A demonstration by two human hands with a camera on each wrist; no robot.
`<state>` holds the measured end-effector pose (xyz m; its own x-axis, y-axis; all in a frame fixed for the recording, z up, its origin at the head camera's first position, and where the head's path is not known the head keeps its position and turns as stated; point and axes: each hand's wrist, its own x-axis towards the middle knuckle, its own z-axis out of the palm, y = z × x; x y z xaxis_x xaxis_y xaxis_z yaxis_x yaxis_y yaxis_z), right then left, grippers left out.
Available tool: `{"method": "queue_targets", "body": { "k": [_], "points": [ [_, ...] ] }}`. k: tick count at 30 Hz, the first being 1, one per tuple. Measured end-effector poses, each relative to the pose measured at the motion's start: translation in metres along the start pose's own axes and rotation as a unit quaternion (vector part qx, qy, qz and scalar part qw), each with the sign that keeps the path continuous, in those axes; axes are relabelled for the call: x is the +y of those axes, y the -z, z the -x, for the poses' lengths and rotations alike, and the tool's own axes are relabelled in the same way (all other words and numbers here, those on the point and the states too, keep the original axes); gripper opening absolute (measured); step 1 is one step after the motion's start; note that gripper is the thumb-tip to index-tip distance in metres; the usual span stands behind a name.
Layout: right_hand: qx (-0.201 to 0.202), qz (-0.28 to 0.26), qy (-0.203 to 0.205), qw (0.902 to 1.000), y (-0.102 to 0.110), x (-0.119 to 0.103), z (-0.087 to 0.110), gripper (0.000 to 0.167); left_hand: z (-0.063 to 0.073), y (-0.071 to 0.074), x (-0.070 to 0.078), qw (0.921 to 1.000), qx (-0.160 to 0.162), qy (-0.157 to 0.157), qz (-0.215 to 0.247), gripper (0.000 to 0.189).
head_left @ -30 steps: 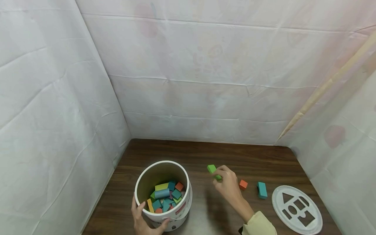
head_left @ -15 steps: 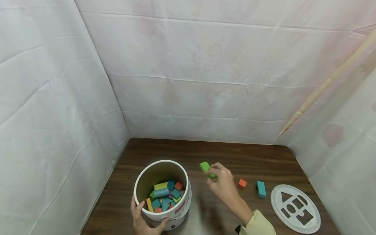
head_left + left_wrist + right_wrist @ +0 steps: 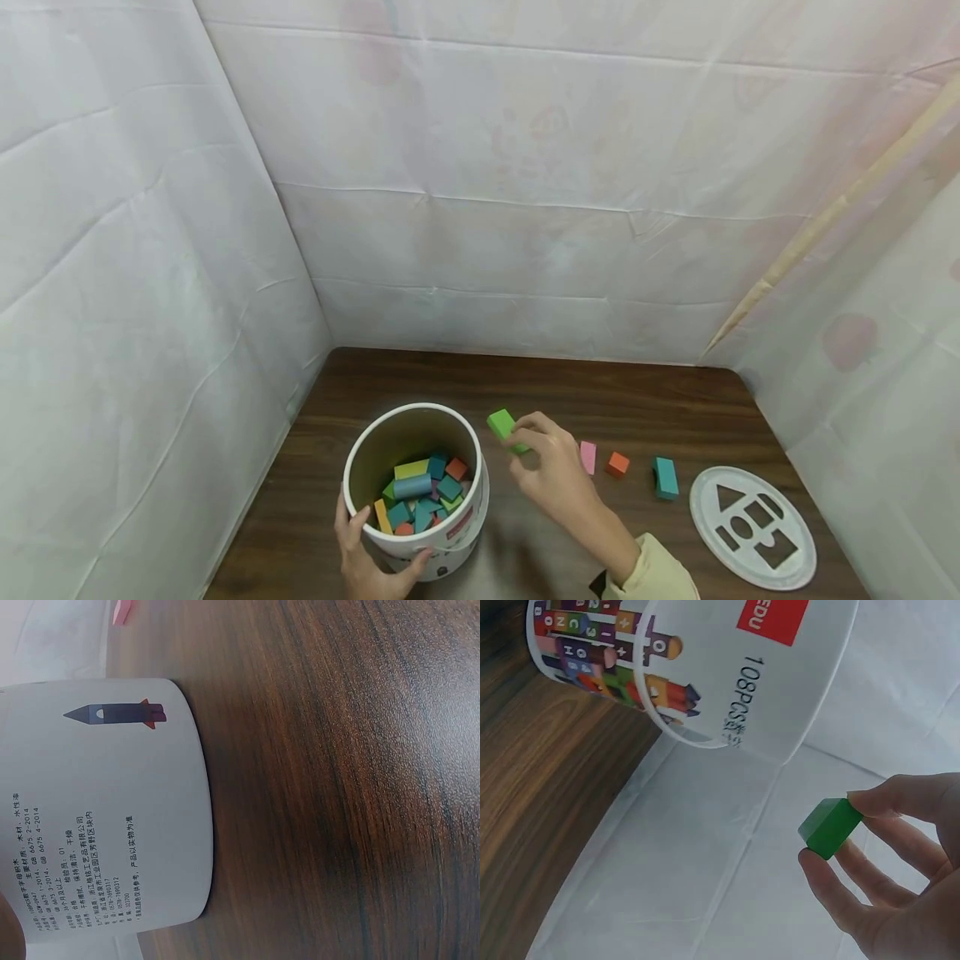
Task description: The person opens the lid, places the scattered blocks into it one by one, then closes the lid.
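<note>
In the head view my right hand (image 3: 551,467) pinches a green block (image 3: 500,423) between thumb and fingers. It is in the air, to the right of the white bucket (image 3: 468,529). From the right wrist view, the green block (image 3: 831,827) sits between thumb and fingertip, with the bucket's printed wall (image 3: 727,667) beyond it. My left hand (image 3: 371,562) grips the bucket at its near left side, thumb across the front and fingers along the side. Inside the bucket lie several coloured blocks, among them a blue cylinder (image 3: 412,487) and a yellow block (image 3: 412,470).
Right of my right hand, a pink block (image 3: 588,457), an orange cube (image 3: 618,464) and a teal block (image 3: 665,478) lie on the brown wooden table (image 3: 600,383). A white lid (image 3: 798,554) with shaped holes lies farther right. White sheeting (image 3: 480,250) surrounds the table.
My right hand has moved left toward the bucket with the green block. The pink block, hidden behind the hand before, now shows. My left hand stays on the bucket.
</note>
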<state>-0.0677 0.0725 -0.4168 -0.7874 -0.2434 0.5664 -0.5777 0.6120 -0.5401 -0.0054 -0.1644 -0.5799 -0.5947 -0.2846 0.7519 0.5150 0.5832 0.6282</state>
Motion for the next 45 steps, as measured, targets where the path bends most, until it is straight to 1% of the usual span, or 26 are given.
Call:
{"method": "queue_targets", "body": {
  "k": [3, 5, 7, 10, 12, 15, 19, 22, 27, 30, 34, 36, 39, 45],
  "points": [
    [-0.015, 0.001, 0.005, 0.9999, 0.000, -0.005, -0.001, 0.026, -0.011, 0.003, 0.019, 0.9999, 0.005, -0.011, 0.007, 0.092],
    [-0.033, -0.002, 0.003, 0.9994, 0.000, -0.008, -0.002, 0.025, -0.015, 0.003, 0.026, 0.9997, 0.008, -0.018, 0.012, 0.090],
    [-0.055, -0.006, 0.000, 0.9985, 0.001, -0.011, -0.003, 0.024, -0.011, 0.002, 0.018, 0.9999, 0.007, -0.014, 0.007, 0.092],
    [-0.091, -0.014, -0.009, 0.9957, 0.001, -0.017, -0.004, 0.021, -0.001, 0.000, 0.000, 1.0000, 0.002, -0.001, -0.004, 0.096],
    [-0.109, -0.014, -0.008, 0.9940, 0.001, -0.020, -0.005, 0.019, 0.004, -0.001, -0.008, 0.9999, -0.003, 0.006, -0.009, 0.098],
    [-0.124, -0.012, 0.000, 0.9923, 0.001, -0.025, -0.006, 0.016, 0.004, 0.000, -0.007, 0.9997, -0.008, 0.017, -0.015, 0.098],
    [-0.123, -0.015, 0.018, 0.9921, -0.001, -0.029, -0.007, 0.016, 0.004, 0.000, -0.006, 0.9996, -0.010, 0.022, -0.017, 0.097],
    [-0.119, -0.016, 0.030, 0.9923, -0.003, -0.031, -0.008, 0.018, 0.004, -0.001, -0.008, 0.9998, -0.007, 0.011, -0.011, 0.098],
    [-0.130, -0.019, 0.030, 0.9910, -0.006, -0.035, -0.009, 0.017, 0.003, -0.002, -0.011, 0.9999, 0.002, -0.012, -0.002, 0.097],
    [-0.139, -0.018, 0.026, 0.9898, -0.008, -0.037, -0.009, 0.016, -0.002, -0.001, -0.004, 0.9996, 0.009, -0.027, 0.008, 0.095],
    [-0.146, -0.017, 0.029, 0.9887, -0.012, -0.039, -0.009, 0.015, -0.014, 0.002, 0.018, 0.9989, 0.014, -0.042, 0.016, 0.090],
    [-0.147, -0.022, 0.033, 0.9884, -0.014, -0.039, -0.010, 0.015, -0.019, 0.003, 0.025, 0.9985, 0.015, -0.047, 0.022, 0.088],
    [-0.146, -0.030, 0.034, 0.9882, -0.017, -0.040, -0.010, 0.015, -0.022, 0.004, 0.029, 0.9983, 0.014, -0.050, 0.024, 0.087],
    [-0.140, -0.056, 0.029, 0.9882, -0.022, -0.040, -0.010, 0.017, -0.023, 0.004, 0.030, 0.9980, 0.014, -0.054, 0.028, 0.087]
  ]
}}
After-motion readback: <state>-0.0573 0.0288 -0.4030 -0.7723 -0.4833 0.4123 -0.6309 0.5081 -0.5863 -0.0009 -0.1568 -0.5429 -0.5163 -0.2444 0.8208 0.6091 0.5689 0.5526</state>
